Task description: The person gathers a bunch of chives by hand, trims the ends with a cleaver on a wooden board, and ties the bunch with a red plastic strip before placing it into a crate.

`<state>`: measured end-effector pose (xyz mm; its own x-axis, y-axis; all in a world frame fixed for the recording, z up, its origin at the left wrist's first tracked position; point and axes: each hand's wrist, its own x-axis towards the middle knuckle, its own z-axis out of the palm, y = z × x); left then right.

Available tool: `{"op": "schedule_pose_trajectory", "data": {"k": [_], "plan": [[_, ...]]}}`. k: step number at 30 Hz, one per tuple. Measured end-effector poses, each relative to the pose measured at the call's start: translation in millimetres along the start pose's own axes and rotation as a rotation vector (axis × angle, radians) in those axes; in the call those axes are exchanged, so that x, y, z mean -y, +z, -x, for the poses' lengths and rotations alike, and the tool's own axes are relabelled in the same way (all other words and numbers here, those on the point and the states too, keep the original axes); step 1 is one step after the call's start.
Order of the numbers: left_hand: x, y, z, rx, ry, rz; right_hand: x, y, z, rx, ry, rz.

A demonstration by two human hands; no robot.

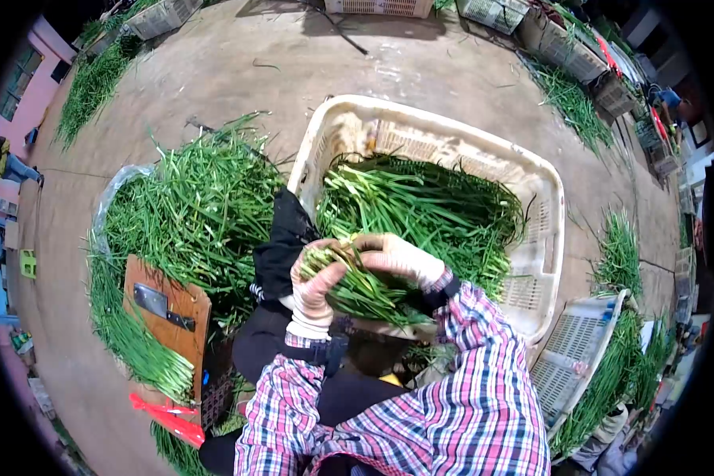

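Note:
A bunch of garlic chives (362,289) is held over the near edge of a large cream plastic crate (543,238). My left hand (315,289), in a pale glove, is closed around the bunch near its pale cut ends. My right hand (397,258), also gloved, has its fingers closed on the top of the bunch by the same ends; its fingertips are partly hidden. More chives (420,198) lie in the crate just beyond my hands, pale ends mostly to the left. A black cloth (284,246) hangs beside my left hand.
A large heap of loose chives (202,198) stands to the left. Before it is a wooden board (174,313) with a cleaver (152,300), and red plastic strips (170,418) below. Another crate (575,357) leans at the right. Further crates (381,6) and chives line the floor's edges.

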<state>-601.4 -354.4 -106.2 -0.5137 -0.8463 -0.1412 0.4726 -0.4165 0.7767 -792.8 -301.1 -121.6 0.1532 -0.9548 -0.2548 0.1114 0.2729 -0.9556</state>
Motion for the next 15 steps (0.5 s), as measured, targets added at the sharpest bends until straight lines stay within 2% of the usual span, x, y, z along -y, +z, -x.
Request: {"op": "schedule_pose_trajectory", "data": {"k": [1,3,4,5,7,8,9,10,11,13,15], "plan": [[-8,7,1,-0.004,0.007,0.038,4,-6,-6,0.069,-0.016,0.092],[-32,12,7,-0.003,0.028,0.137,16,-1,-5,0.108,0.070,-0.132],[-48,9,9,-0.048,0.056,0.169,10,-8,-7,0.149,0.084,-0.069],[-66,2,11,-0.092,0.090,0.201,5,-14,-5,0.092,0.128,0.131],[-99,-19,11,-0.090,0.159,0.393,-32,-38,0,0.165,-0.004,0.297],[-112,-38,12,-0.019,0.233,0.484,-37,-46,6,0.173,0.231,0.388],[-129,-37,16,-0.011,0.249,0.585,-36,-51,17,0.127,0.379,0.475],[-140,-59,17,-0.071,0.290,0.518,-35,-55,28,0.090,0.531,0.557],[-150,-83,21,-0.130,0.334,0.453,-32,-57,47,0.001,0.594,0.636],[-170,-94,33,-0.275,0.380,0.333,-115,-95,67,-0.028,0.405,0.786],[-181,-94,44,-0.367,0.399,0.298,-83,-83,97,-0.225,0.576,0.623]]}}
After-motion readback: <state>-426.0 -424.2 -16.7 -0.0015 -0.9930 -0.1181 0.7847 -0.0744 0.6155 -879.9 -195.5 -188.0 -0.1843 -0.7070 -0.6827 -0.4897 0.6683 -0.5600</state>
